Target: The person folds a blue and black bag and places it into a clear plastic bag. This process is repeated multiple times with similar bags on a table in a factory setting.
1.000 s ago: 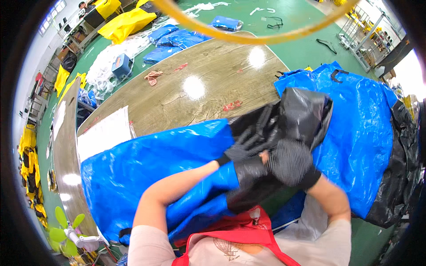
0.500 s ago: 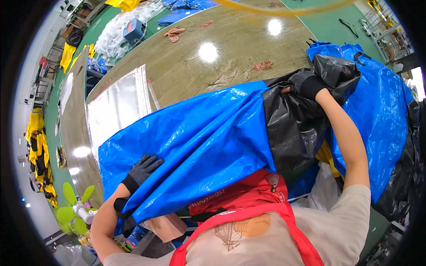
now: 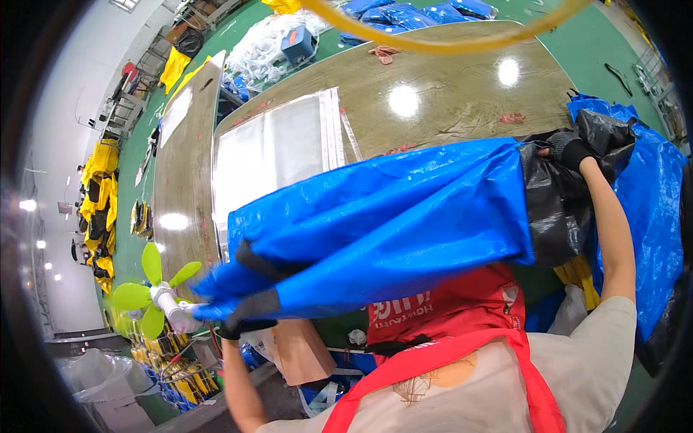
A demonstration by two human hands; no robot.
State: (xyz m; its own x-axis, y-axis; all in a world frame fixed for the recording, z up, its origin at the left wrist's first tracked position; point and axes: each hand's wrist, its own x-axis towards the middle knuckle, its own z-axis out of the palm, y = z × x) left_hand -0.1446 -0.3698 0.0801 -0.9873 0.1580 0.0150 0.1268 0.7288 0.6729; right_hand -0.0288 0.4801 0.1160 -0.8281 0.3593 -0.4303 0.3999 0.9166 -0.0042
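Blue sheet (image 3: 404, 224) spans the centre over the near side of the table (image 3: 462, 101), its black end (image 3: 556, 216) at 3 o'clock. Right hand (image 3: 567, 149), between 2 and 3 o'clock, grips that black end; left hand (image 3: 249, 312), between 7 and 8, is blurred at the blue folds, grip cannot be told. Judgement: firm right anchor, even tension toward 8 o'clock should limit bunching

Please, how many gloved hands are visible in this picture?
2: the right hand grips the black part of the blue cloth; the left hand is at the cloth's left end, blurred and partly hidden. I see no others.
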